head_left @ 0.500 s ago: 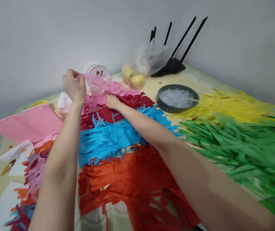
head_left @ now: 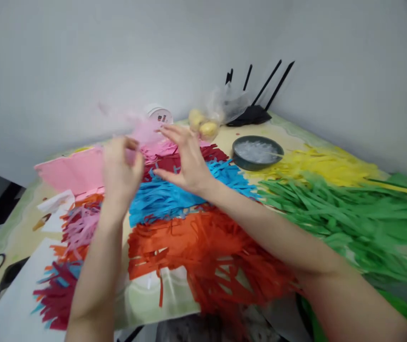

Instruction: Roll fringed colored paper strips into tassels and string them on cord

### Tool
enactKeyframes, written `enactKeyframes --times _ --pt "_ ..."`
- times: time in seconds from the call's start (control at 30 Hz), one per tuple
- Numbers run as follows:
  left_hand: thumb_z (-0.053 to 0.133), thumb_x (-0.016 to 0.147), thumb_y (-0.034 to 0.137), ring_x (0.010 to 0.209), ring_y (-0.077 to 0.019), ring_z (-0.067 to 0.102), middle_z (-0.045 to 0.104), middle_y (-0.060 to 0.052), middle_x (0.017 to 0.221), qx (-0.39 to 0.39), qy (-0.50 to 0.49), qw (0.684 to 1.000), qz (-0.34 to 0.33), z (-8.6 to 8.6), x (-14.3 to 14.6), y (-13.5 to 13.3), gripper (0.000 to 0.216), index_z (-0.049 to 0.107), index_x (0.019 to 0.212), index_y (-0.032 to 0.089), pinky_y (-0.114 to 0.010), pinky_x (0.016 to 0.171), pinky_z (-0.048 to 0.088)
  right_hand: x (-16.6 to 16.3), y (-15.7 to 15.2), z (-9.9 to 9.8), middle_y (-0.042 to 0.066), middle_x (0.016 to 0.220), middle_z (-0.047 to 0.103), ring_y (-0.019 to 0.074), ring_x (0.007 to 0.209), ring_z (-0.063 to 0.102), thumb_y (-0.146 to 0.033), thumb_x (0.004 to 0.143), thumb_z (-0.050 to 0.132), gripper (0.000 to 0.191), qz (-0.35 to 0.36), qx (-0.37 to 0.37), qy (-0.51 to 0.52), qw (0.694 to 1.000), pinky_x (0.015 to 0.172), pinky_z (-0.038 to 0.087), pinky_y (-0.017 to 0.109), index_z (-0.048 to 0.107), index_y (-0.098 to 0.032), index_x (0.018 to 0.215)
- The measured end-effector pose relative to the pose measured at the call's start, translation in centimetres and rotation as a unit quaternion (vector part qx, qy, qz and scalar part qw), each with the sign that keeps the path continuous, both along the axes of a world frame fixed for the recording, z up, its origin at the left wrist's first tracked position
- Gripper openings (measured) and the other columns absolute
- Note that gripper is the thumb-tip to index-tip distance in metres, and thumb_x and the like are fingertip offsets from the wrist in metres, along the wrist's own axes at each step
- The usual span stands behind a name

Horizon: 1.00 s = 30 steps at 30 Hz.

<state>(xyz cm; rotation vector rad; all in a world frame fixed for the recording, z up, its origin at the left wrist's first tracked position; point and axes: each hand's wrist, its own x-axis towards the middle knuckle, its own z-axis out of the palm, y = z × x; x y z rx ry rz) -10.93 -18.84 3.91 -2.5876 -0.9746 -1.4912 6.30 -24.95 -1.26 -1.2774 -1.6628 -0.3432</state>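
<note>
Right now, your left hand (head_left: 122,164) is up over the far left part of the table (head_left: 164,299), its fingers curled in with pink paper (head_left: 146,132) gripped between them and the thumb. That paper is raised off the table, blurred, and spreads from your left hand towards your right hand (head_left: 191,161). Your right fingers are spread, thumb well apart and palm turned to the left; whether the fingertips touch the paper's edge, you cannot tell from here.

Behind the paper stands a white tub (head_left: 161,115), partly covered. Below your hands, rows of cut paper run towards you: pink fringe (head_left: 161,149), then dark red fringe (head_left: 167,164), blue fringe (head_left: 164,199) and orange-red fringe (head_left: 178,237) nearest. A pink sheet (head_left: 71,172) lies to the left of your left hand, with mixed fringe (head_left: 57,292) nearer you.

Past your right hand sits a dark bowl (head_left: 256,165) of whitish bits (head_left: 254,151), with yellow strips (head_left: 327,166) and green strips (head_left: 338,204) to its right. Round yellow things (head_left: 208,128) in clear plastic rest near the wall.
</note>
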Motion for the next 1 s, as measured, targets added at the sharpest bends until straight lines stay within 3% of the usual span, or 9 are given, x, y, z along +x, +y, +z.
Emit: enactKeyframes --times 0.07,0.2,0.3,0.4,0.47,0.57,0.7,0.83,1.0 --pt "0.057 0.084 0.011 0.098 -0.0261 0.066 0.073 -0.010 0.099 -0.033 0.097 0.994 -0.021 -1.8 -0.2 -3.8 0.010 0.058 0.090 0.019 -0.040 0.093 0.050 -1.1 -2.7 -0.3 0.016 0.152 0.053 0.0315 0.147 0.039 -0.034 0.094 0.062 0.053 0.010 -0.011 -0.041 0.999 0.124 0.029 0.053 0.052 -0.018 0.143" --pt "0.052 0.088 0.015 0.102 -0.0267 0.066 0.074 -0.010 0.103 -0.096 0.172 0.979 -0.054 -3.6 -2.4 -8.3 0.008 0.058 0.090 0.020 -0.040 0.093 0.049 -0.6 -6.3 -1.5 0.012 0.120 0.072 0.0307 0.124 0.058 -0.019 0.094 0.056 0.017 0.018 -0.075 -0.087 0.993 0.120 0.030 0.058 0.069 -0.021 0.104" --pt "0.053 0.088 0.017 0.104 -0.0234 0.068 0.075 -0.008 0.108 -0.157 0.157 0.968 -0.117 -4.1 -4.2 -9.6 0.012 0.061 0.097 0.019 -0.035 0.093 0.050 0.3 -9.2 -1.2 0.012 0.113 0.072 0.0295 0.117 0.060 -0.017 0.089 0.058 0.008 0.094 -0.120 -0.084 0.985 0.112 0.040 0.052 0.065 -0.020 0.090" --pt "0.054 0.086 0.017 0.094 -0.0189 0.069 0.076 -0.004 0.101 -0.211 0.153 0.948 -0.180 -4.2 -5.0 -10.0 0.019 0.066 0.101 0.018 -0.029 0.086 0.050 0.9 -12.1 0.2 0.009 0.098 0.073 0.0233 0.096 0.064 -0.015 0.084 0.058 0.006 0.156 -0.180 -0.018 0.971 0.088 0.049 0.036 0.062 -0.019 0.087" --pt "0.053 0.085 0.017 0.081 -0.0164 0.067 0.074 -0.002 0.089 -0.244 0.140 0.939 -0.199 -4.2 -4.9 -10.3 0.017 0.068 0.094 0.017 -0.026 0.076 0.049 1.1 -13.7 1.2 0.005 0.090 0.071 0.0179 0.081 0.061 -0.020 0.084 0.060 0.007 0.163 -0.229 0.030 0.959 0.074 0.045 0.028 0.062 -0.018 0.091" --pt "0.055 0.085 0.019 0.071 -0.0146 0.063 0.070 0.000 0.077 -0.294 0.103 0.923 -0.227 -4.0 -4.6 -10.7 0.012 0.067 0.082 0.016 -0.024 0.069 0.047 1.4 -15.2 2.1 0.002 0.080 0.066 0.0141 0.070 0.055 -0.029 0.084 0.063 0.014 0.159 -0.271 0.079 0.946 0.067 0.039 0.025 0.063 -0.016 0.088" --pt "0.062 0.084 0.027 0.070 -0.0142 0.061 0.068 0.000 0.076 -0.332 0.054 0.911 -0.238 -4.0 -4.4 -10.8 0.012 0.067 0.081 0.016 -0.024 0.067 0.048 1.6 -16.2 2.3 -0.001 0.071 0.060 0.0135 0.067 0.053 -0.027 0.083 0.062 0.011 0.145 -0.259 0.161 0.941 0.066 0.038 0.025 0.061 -0.016 0.081" --pt "0.066 0.081 0.029 0.084 -0.0181 0.066 0.074 -0.003 0.093 -0.345 -0.015 0.911 -0.228 -4.3 -4.8 -10.8 0.020 0.074 0.095 0.017 -0.026 0.075 0.052 1.5 -16.8 1.8 0.002 0.084 0.069 0.0147 0.076 0.060 -0.017 0.078 0.059 0.011 0.176 -0.200 0.207 0.942 0.072 0.044 0.026 0.066 -0.017 0.087" --pt "0.074 0.078 0.026 0.104 -0.0238 0.070 0.077 -0.007 0.110 -0.369 0.000 0.865 -0.341 -3.6 -6.6 -10.3 0.029 0.078 0.106 0.021 -0.031 0.092 0.053 1.9 -17.4 1.5 0.001 0.081 0.070 0.0140 0.075 0.063 -0.005 0.069 0.046 0.026 0.205 -0.154 0.171 0.951 0.072 0.047 0.025 0.066 -0.017 0.079"
